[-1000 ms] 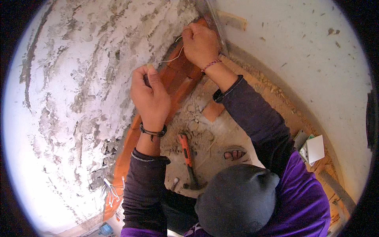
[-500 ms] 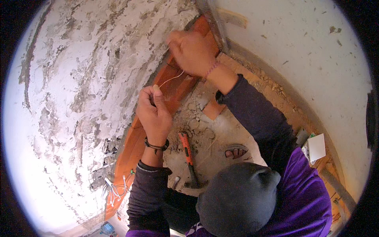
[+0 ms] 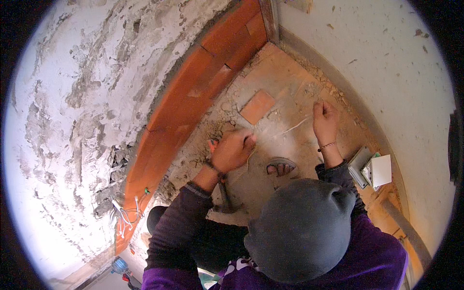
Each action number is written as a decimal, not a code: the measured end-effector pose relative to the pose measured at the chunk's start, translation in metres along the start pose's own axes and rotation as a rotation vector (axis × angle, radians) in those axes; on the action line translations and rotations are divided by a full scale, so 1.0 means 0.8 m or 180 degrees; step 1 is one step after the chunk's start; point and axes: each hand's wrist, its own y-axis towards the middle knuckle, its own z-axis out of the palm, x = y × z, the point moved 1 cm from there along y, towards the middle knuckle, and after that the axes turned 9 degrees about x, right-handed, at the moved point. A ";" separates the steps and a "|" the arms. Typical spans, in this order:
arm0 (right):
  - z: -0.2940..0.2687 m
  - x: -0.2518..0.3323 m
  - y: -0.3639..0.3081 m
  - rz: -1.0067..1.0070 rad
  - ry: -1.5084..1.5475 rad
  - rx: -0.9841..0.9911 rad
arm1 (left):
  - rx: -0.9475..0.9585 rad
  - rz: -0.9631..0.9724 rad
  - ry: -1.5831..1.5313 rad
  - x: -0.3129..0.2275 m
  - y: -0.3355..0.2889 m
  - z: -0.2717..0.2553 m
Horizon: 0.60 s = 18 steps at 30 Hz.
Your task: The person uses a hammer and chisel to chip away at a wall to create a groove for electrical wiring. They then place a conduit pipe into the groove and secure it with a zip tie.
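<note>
My right hand (image 3: pixel 326 122) is closed above the floor, toward the plain wall on the right, with a thin pale string (image 3: pixel 297 124) running toward it. Motion blurs the string, and its middle stretch is hard to follow. Lower and to the left, my left hand (image 3: pixel 234 151) is also closed, with a short piece of string showing just below its fingers. Behind the left hand and wrist lies a hammer (image 3: pixel 224 197) with an orange and black handle, partly hidden. Both hands are apart from the low row of orange-red bricks (image 3: pixel 179 108) along the rough wall.
A loose brick piece (image 3: pixel 257 107) lies amid rubble on the dusty floor. My sandalled foot (image 3: pixel 280 167) stands near the middle. White and grey electrical boxes (image 3: pixel 378 171) sit at the right. Loose white wires (image 3: pixel 126 220) stick out by the lower left bricks.
Both hands have come away from the brick row, moving right and toward me. My right hand has swung farther right, and the hands are wider apart.
</note>
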 end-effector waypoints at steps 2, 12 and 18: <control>0.006 -0.022 -0.010 -0.0066 -0.0375 0.0104 | -0.0846 -0.0314 0.0389 0.034 0.029 0.034; 0.007 -0.050 -0.016 0.0089 -0.0563 0.0464 | -0.1321 -0.1001 0.1009 0.026 0.113 0.060; 0.029 -0.069 -0.017 -0.0427 -0.0302 0.0347 | -0.1607 -0.0482 0.0196 0.008 0.102 0.023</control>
